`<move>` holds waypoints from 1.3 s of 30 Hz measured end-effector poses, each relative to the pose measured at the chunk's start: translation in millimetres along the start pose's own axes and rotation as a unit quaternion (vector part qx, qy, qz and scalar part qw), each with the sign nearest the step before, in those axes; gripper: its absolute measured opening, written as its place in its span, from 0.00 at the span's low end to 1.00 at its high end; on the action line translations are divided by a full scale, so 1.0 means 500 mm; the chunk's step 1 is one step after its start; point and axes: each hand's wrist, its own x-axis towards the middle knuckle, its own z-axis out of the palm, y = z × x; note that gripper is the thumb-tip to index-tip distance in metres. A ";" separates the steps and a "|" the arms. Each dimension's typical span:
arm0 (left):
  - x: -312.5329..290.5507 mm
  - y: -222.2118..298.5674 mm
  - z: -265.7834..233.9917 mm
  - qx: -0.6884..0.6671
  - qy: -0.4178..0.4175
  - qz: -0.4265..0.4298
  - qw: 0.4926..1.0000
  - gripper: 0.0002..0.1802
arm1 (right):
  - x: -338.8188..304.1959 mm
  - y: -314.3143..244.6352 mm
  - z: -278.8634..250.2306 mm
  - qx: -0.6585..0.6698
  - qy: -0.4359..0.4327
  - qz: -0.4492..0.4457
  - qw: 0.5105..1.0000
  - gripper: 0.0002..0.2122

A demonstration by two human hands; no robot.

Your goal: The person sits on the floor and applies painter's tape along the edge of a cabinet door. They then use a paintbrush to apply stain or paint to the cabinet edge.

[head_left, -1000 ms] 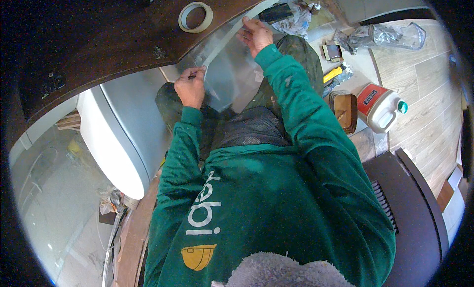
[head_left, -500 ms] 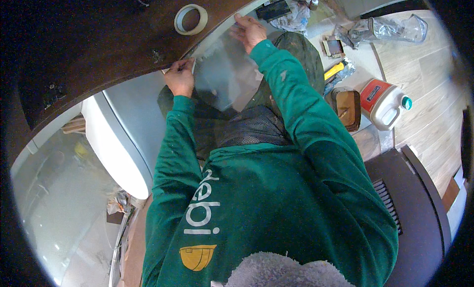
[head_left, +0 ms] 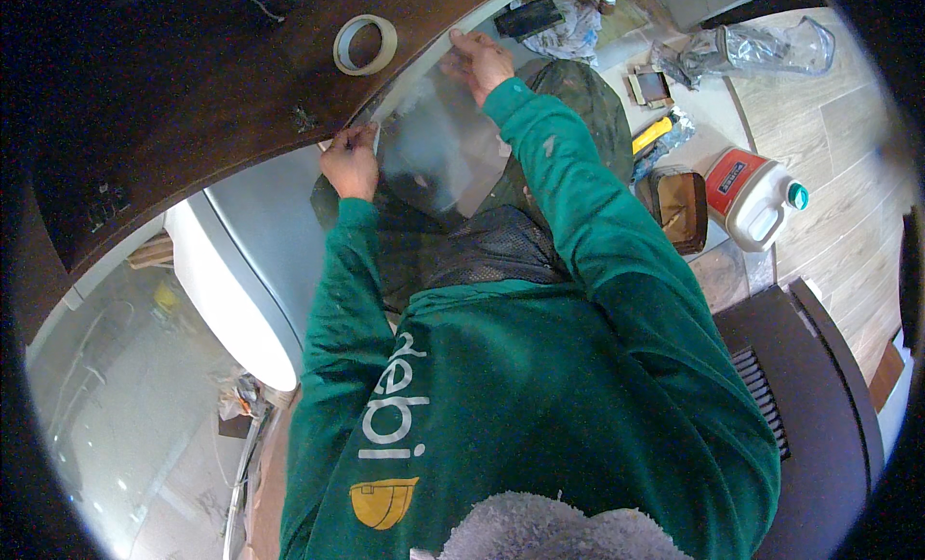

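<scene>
A thin see-through plastic sheet (head_left: 424,160) with a pale strip along its upper edge hangs below the curved edge of a dark brown wooden panel (head_left: 222,98). My left hand (head_left: 350,163) is closed at the sheet's left end, its fingertips pinched together against the panel's edge. Farther up and to the right, my right hand (head_left: 479,67) is closed on the sheet's upper edge, thumb and forefinger together and the other fingers bent and partly blurred. On the panel between and above the hands rests a roll of masking tape (head_left: 383,57).
At the right are a white jug (head_left: 756,223) with a green cap, a brown-stained tub (head_left: 701,213), a yellow-handled tool (head_left: 653,134) and a crumpled clear plastic bag (head_left: 780,50). A white rounded fixture (head_left: 217,281) stands left of my left arm.
My right hand has shifted slightly left along the panel's edge, and its fingers are drawn closer together. My left hand stays at almost the same spot.
</scene>
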 end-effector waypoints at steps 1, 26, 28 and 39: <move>-0.015 0.006 -0.006 0.000 -0.002 0.005 1.000 0.12 | -0.003 0.000 -0.001 0.001 0.000 -0.003 1.000 0.09; -0.033 0.012 0.004 -0.083 0.003 -0.016 0.996 0.11 | 0.013 0.016 0.004 0.054 0.024 -0.016 0.998 0.09; -0.027 0.008 0.004 -0.080 -0.006 -0.014 0.997 0.11 | 0.015 0.016 0.006 0.054 0.035 -0.015 0.998 0.09; -0.018 0.000 0.011 -0.081 0.000 -0.039 0.996 0.12 | 0.008 0.008 0.012 0.038 0.046 -0.009 0.998 0.10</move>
